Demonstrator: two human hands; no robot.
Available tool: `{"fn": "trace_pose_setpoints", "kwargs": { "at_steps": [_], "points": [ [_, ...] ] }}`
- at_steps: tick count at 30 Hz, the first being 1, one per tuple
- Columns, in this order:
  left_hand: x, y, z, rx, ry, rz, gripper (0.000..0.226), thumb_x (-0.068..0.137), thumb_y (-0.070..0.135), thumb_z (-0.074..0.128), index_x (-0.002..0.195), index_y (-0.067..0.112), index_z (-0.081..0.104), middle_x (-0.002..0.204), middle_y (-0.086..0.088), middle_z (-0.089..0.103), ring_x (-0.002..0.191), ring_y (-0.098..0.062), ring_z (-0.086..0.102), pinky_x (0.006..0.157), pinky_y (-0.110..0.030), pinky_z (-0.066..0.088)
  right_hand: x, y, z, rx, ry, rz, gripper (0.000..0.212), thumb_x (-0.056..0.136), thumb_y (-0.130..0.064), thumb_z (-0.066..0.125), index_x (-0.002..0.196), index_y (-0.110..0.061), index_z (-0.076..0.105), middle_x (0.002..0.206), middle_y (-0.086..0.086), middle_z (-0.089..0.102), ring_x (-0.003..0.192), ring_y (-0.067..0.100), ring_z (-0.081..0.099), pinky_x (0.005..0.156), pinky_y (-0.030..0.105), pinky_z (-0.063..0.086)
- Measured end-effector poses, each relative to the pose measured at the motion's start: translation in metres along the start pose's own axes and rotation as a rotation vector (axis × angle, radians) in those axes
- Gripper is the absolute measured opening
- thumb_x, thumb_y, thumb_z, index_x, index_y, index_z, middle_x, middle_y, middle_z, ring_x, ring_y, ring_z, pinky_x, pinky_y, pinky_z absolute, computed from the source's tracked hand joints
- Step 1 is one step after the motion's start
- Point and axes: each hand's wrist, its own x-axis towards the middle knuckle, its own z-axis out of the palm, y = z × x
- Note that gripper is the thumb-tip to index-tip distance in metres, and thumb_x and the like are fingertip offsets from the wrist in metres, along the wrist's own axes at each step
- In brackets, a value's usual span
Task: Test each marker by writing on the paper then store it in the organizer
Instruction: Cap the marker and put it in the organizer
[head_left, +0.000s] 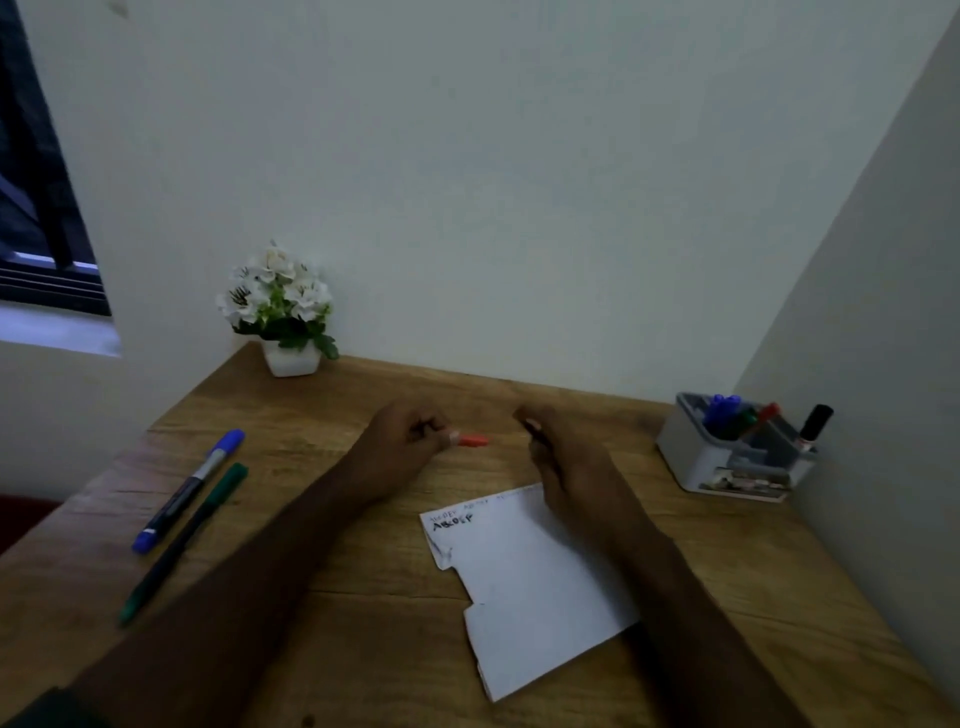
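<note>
My left hand (410, 441) pinches a red marker cap (472, 441) above the wooden table (363, 613). My right hand (550, 447) is curled round a dark marker body (532, 427), most of it hidden in the fist. The two hands are a short way apart, over the far edge of the white paper (524, 582), which bears lines of writing near its top. A blue marker (189, 488) and a green marker (184, 540) lie side by side at the left. The grey-white organizer (727, 457) at the right holds several markers.
A small white pot of white flowers (283, 312) stands at the table's back left corner. Walls close the table in at the back and right. A window is at the far left.
</note>
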Motion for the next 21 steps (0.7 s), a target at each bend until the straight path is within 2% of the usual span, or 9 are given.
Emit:
{"fn": "trace_pose_setpoints", "kwargs": {
  "at_steps": [3,6,8,11,12,14,16,19,21],
  "points": [
    [0.003,-0.014,0.005,0.076,-0.046,0.0,0.006,0.083,0.026,0.074,0.078,0.023,0.071,0.077,0.007,0.065,0.072,-0.006,0.057,0.062,-0.019,0.041,-0.001,0.001,0.0,0.401,0.118,0.018,0.034,0.094,0.007,0.044,0.106,-0.015,0.067,0.079,0.004,0.063,0.062,0.02,0.06,0.057,0.032,0.048],
    [0.002,-0.02,0.01,0.219,-0.103,0.003,0.01,0.078,0.036,0.074,0.076,0.028,0.07,0.071,0.01,0.063,0.069,-0.003,0.056,0.066,-0.027,0.039,-0.003,-0.01,0.003,0.968,0.058,0.186,0.036,0.086,0.002,0.039,0.108,-0.008,0.067,0.093,0.017,0.069,0.082,0.032,0.068,0.07,0.044,0.055],
    [0.002,-0.019,0.011,0.296,-0.113,0.006,0.014,0.076,0.044,0.072,0.078,0.03,0.069,0.074,0.013,0.063,0.075,0.002,0.055,0.078,-0.033,0.04,-0.005,-0.016,0.004,1.138,-0.029,0.23,0.035,0.084,0.002,0.041,0.116,-0.001,0.056,0.101,0.017,0.07,0.092,0.031,0.069,0.076,0.042,0.056],
    [0.0,-0.013,0.008,0.319,-0.13,0.004,0.045,0.064,0.072,0.055,0.088,0.035,0.067,0.094,0.02,0.06,0.097,-0.001,0.052,0.097,-0.041,0.031,-0.006,-0.023,0.008,1.007,0.003,0.225,0.011,0.093,0.005,0.055,0.1,0.002,0.046,0.084,0.014,0.068,0.077,0.024,0.071,0.063,0.038,0.052],
    [-0.001,-0.011,0.007,0.326,-0.163,-0.001,0.057,0.06,0.08,0.049,0.094,0.038,0.065,0.103,0.022,0.058,0.106,-0.001,0.049,0.099,-0.041,0.026,-0.007,-0.023,0.012,0.907,0.04,0.254,0.016,0.098,-0.007,0.056,0.095,0.003,0.044,0.078,0.014,0.066,0.07,0.02,0.067,0.06,0.038,0.048],
    [-0.002,-0.012,0.004,0.369,-0.245,-0.011,0.071,0.054,0.088,0.044,0.107,0.042,0.061,0.122,0.022,0.053,0.122,-0.003,0.042,0.101,-0.041,0.019,-0.006,-0.027,0.015,0.769,0.028,0.343,0.044,0.102,-0.047,0.044,0.097,-0.003,0.05,0.079,0.013,0.066,0.066,0.02,0.058,0.058,0.033,0.044],
    [-0.001,-0.015,0.003,0.405,-0.31,-0.027,0.078,0.05,0.089,0.047,0.114,0.046,0.056,0.138,0.021,0.047,0.133,-0.006,0.036,0.105,-0.041,0.012,-0.002,-0.028,0.015,0.72,-0.021,0.415,0.053,0.097,-0.064,0.032,0.103,-0.016,0.053,0.085,0.006,0.067,0.07,0.015,0.057,0.06,0.027,0.043],
    [-0.001,-0.017,0.004,0.395,-0.329,-0.061,0.083,0.046,0.089,0.053,0.117,0.047,0.054,0.145,0.019,0.043,0.139,-0.01,0.032,0.112,-0.046,0.006,-0.003,-0.027,0.014,0.514,-0.065,0.299,0.034,0.1,-0.046,0.046,0.088,-0.018,0.061,0.082,-0.001,0.064,0.077,0.013,0.061,0.069,0.039,0.049],
    [0.0,-0.017,0.005,0.38,-0.325,-0.066,0.085,0.045,0.088,0.054,0.119,0.045,0.056,0.145,0.019,0.044,0.139,-0.01,0.032,0.112,-0.046,0.005,-0.009,-0.024,0.016,0.484,-0.091,0.249,0.014,0.094,-0.018,0.064,0.082,-0.012,0.065,0.08,-0.002,0.064,0.078,0.01,0.062,0.069,0.03,0.051]
  ]
}}
